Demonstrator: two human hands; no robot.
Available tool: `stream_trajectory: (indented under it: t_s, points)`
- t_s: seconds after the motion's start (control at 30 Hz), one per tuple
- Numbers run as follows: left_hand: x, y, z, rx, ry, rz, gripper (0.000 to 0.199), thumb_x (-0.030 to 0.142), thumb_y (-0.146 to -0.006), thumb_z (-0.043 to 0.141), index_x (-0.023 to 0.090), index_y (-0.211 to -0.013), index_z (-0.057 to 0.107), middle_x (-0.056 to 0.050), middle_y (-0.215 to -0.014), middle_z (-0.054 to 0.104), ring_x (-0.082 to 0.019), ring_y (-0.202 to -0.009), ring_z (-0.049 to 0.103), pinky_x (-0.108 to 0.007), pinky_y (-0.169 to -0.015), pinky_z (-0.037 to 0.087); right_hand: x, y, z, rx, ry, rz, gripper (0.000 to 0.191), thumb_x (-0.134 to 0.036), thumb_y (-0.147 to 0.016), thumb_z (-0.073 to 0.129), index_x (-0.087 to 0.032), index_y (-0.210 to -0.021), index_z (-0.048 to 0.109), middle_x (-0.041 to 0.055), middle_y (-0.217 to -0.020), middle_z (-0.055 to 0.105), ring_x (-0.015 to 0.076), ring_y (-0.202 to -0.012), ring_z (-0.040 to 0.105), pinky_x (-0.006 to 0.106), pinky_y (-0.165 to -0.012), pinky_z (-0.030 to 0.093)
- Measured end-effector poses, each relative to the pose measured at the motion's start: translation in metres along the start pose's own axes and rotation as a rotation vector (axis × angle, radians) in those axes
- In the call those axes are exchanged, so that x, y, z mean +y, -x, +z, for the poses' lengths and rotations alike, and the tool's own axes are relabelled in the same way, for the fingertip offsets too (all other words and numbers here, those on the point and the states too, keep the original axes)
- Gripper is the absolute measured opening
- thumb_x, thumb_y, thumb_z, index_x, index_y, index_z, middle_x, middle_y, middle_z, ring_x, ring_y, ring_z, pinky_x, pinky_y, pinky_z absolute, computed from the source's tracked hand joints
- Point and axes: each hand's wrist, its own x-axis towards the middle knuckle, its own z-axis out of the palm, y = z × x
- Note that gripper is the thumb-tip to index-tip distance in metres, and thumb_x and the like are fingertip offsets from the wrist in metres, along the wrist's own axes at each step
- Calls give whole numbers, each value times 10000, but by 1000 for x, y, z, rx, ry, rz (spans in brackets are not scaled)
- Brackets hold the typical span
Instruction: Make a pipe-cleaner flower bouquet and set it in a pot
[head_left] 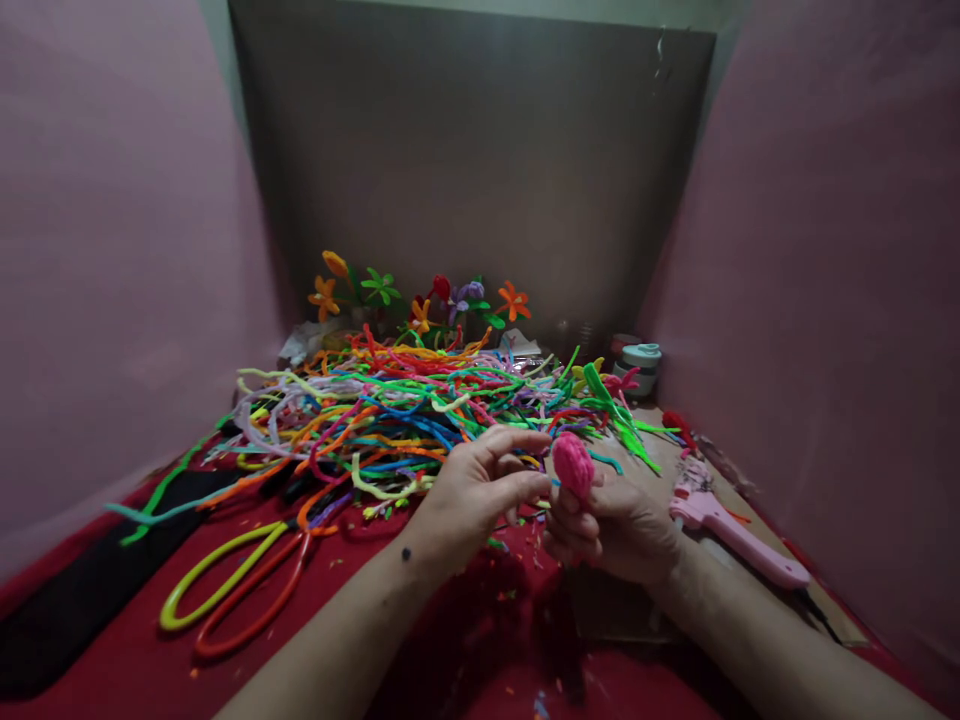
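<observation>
My right hand (611, 525) is closed around the base of a bright pink flower bud (573, 464) made of fuzzy pipe cleaner, and holds it upright. Just left of the bud is my left hand (487, 490), with thumb and index finger apart and their tips close to the bud's side. Whether those tips touch it I cannot tell. Behind both hands spreads a big tangled heap of pipe cleaners (405, 440) in many colours. Any stem below the bud is hidden by my right fingers.
A pink hot glue gun (739, 530) lies on cardboard (622, 615) at right. Scissors with yellow and orange handles (221, 577) are at left, near a black strip (97, 590). Finished pipe-cleaner flowers (457, 298) and a lidded cup (637, 370) stand behind. Pink walls flank the red cloth.
</observation>
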Motion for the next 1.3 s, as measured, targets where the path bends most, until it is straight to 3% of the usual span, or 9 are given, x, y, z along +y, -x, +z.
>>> stream_trajectory:
  t_s: [0.2,0.33,0.5,0.63,0.73,0.93,1.07,1.2,1.3]
  points:
    - [-1,1,2,44,-23,0,126,239,-755,592,126,-699,595,18,-562,516,-72,-487,451,-202,-477,365,3,0,-1,8,37,50,175,-270,-712,650,-108,-676,593,-23,-503,506,78,-429,429,288,-559,380]
    - [1,1,-5,53,190,35,112,255,-785,582,157,-734,560,40,-534,508,-60,-463,450,-178,-460,359,3,1,-2,10,22,51,146,-244,-710,647,-111,-688,593,-22,-506,513,82,-429,433,297,-565,387]
    - [23,0,-31,190,583,290,95,179,-776,596,158,-708,532,34,-683,536,-22,-449,428,-146,-420,353,3,1,0,2,-11,27,118,-229,-710,648,-134,-710,576,-30,-525,517,80,-435,428,302,-573,403]
    - [33,-4,-53,326,693,337,109,155,-820,532,133,-715,548,49,-595,458,-11,-393,373,-131,-359,318,3,1,0,1,-14,21,124,-229,-714,646,-137,-697,566,-35,-527,507,76,-436,420,300,-577,405]
    - [29,-4,-53,291,575,260,159,208,-810,553,134,-669,542,68,-519,402,-12,-333,305,-143,-316,272,3,0,0,-2,-24,19,106,-227,-721,641,-152,-732,567,-37,-529,510,78,-433,420,297,-573,405]
    - [11,3,-29,-9,132,67,437,379,-814,522,148,-455,431,56,-377,359,-31,-315,276,-173,-330,194,-3,-1,-1,131,-46,-28,131,-242,-711,675,-133,-738,609,-27,-556,527,73,-476,451,270,-590,417]
    - [9,3,-18,-118,-30,-19,156,233,-663,700,154,-645,567,54,-521,502,-40,-450,410,-156,-430,311,-7,-2,-2,233,1,-61,184,-278,-681,712,-132,-772,645,-7,-585,573,81,-508,495,243,-587,429]
    - [10,2,-13,-135,-168,-99,81,209,-693,643,151,-699,588,39,-565,537,-59,-491,460,-172,-472,362,-7,-3,0,248,63,-67,184,-302,-708,689,-128,-763,659,23,-606,617,99,-541,542,220,-570,420]
    - [9,1,-10,-68,-253,-153,279,337,-769,550,147,-566,519,53,-430,450,-47,-376,361,-172,-383,280,-4,-3,2,273,136,-87,173,-290,-736,662,-121,-768,670,40,-627,632,110,-557,555,221,-563,410]
